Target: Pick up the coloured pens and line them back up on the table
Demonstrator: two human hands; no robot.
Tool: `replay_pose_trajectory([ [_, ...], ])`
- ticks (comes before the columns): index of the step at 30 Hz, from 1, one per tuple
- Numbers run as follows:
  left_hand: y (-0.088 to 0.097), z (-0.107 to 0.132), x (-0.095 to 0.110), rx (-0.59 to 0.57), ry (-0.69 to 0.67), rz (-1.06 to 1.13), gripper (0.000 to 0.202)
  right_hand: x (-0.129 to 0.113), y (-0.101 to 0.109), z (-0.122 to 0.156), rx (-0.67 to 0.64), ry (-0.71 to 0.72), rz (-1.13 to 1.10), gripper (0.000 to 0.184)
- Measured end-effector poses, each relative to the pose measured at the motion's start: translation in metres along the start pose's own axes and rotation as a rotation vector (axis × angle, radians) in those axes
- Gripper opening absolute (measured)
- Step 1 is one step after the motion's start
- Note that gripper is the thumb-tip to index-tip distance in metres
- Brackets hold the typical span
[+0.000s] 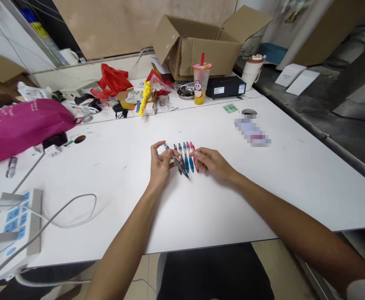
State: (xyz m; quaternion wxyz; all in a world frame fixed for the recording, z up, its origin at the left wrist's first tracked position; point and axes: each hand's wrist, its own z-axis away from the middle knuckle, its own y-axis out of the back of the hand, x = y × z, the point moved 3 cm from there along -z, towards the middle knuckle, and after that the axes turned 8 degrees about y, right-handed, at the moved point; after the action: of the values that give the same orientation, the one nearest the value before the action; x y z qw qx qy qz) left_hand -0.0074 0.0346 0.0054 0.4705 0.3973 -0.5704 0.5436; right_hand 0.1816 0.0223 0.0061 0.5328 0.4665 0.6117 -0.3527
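Near the middle of the white table (pixel 107 166), my left hand (pixel 161 164) is closed around a black-and-clear pen (pixel 178 163), which slants with its tip down to the right. Behind and beside it, several pens lie side by side in a row: dark ones, blue pens (pixel 186 157) and pink pens (pixel 192 146). My right hand (pixel 212 162) is at the row's right end, its fingers curled and pressed together over the pink pens. Those fingers hide part of the rightmost pen, and I cannot tell whether they grip it.
At the back stand a drink cup (pixel 200 85), an open cardboard box (pixel 201 54) and a black box (pixel 226 86). A tape roll (pixel 249 112) lies to the right. A magenta bag (pixel 26 125) and a power strip (pixel 23 225) with a loose cable are on the left.
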Motion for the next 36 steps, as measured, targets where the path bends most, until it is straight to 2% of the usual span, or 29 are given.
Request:
replay_pose_trajectory([
  [6, -0.001, 0.000, 0.004, -0.089, 0.040, 0.056, 0.055, 0.000, 0.001, 0.001, 0.051, 0.053, 0.166, 0.034],
  [12, 0.004, -0.002, 0.010, -0.143, 0.083, 0.002, 0.053, 0.003, 0.009, 0.001, 0.093, 0.112, 0.435, 0.027],
  [16, 0.016, -0.006, 0.009, -0.085, 0.105, -0.074, 0.051, 0.007, 0.014, 0.000, 0.072, 0.201, 0.620, 0.024],
  [20, 0.033, -0.018, 0.009, 0.056, 0.134, -0.223, 0.033, 0.008, 0.017, -0.001, -0.106, 0.372, 0.741, 0.042],
  [22, 0.040, -0.027, 0.009, 0.121, 0.169, -0.294, 0.028, 0.009, 0.021, -0.001, -0.193, 0.373, 0.774, 0.056],
  [26, 0.044, -0.046, 0.010, 0.235, 0.241, -0.602, 0.017, 0.013, 0.032, -0.002, -0.301, 0.296, 0.809, 0.071],
  [29, 0.039, -0.055, 0.012, 0.221, 0.283, -0.868, 0.018, 0.013, 0.035, -0.002, -0.315, 0.263, 0.824, 0.074],
  [33, 0.030, -0.058, 0.013, 0.156, 0.346, -1.007, 0.021, 0.007, 0.032, 0.000, -0.306, 0.259, 0.893, 0.068],
  [36, 0.026, -0.060, 0.014, 0.147, 0.332, -1.084, 0.022, 0.002, 0.030, 0.002, -0.288, 0.263, 0.947, 0.060],
])
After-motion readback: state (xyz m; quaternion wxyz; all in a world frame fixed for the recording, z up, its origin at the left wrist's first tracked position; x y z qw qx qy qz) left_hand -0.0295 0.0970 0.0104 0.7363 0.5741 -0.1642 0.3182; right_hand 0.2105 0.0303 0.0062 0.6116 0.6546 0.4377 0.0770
